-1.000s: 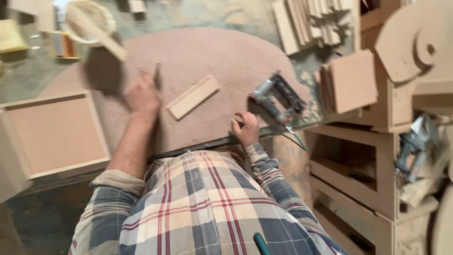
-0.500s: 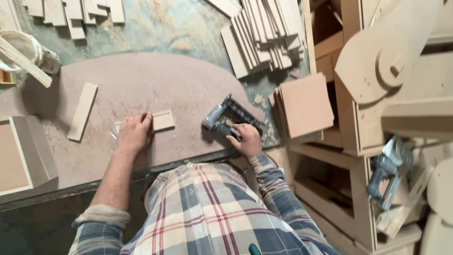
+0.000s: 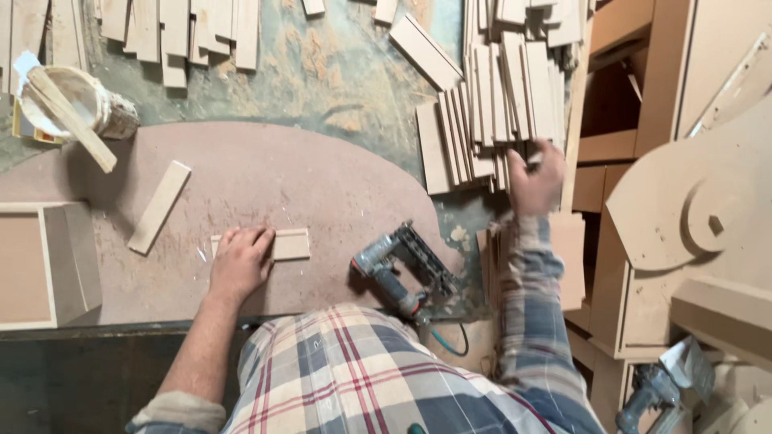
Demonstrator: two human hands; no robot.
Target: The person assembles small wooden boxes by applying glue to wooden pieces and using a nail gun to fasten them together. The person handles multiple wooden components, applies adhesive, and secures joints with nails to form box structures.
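On the bench, head view: a rounded brown fibreboard worktop (image 3: 265, 173), matt and dusted with pale sawdust, carries the work
Left hand (image 3: 240, 264): flat, palm down, fingers spread, pressing on a small rectangular wooden block (image 3: 288, 244) near the middle of the worktop; it grips nothing
Wooden block: pale, smooth, short and oblong, lying flat; its left part is hidden under the hand, its right end shows
Right hand (image 3: 536, 181): stretched out to the right beyond the worktop's edge, fingers curled at the lower end of the stack of slats (image 3: 503, 96); it is blurred, so I cannot tell whether it has closed on one
Stack of slats: thin light-wood strips, straight-edged, laid side by side and overlapping on a green, sawdust-strewn surface
Nail gun (image 3: 402, 269): dark metal, lying untouched on the worktop's lower right edge, between the two hands
Loose slat (image 3: 159, 206): lies slantwise to the left of the block, apart from it
Bucket (image 3: 76, 104): round, whitish, crusted, at the upper left with a wooden stick (image 3: 71, 122) across its mouth
Box (image 3: 44, 265): open, square, fibreboard, at the left edge
Right side: brown fibreboard shelving (image 3: 635, 153) with cut panels
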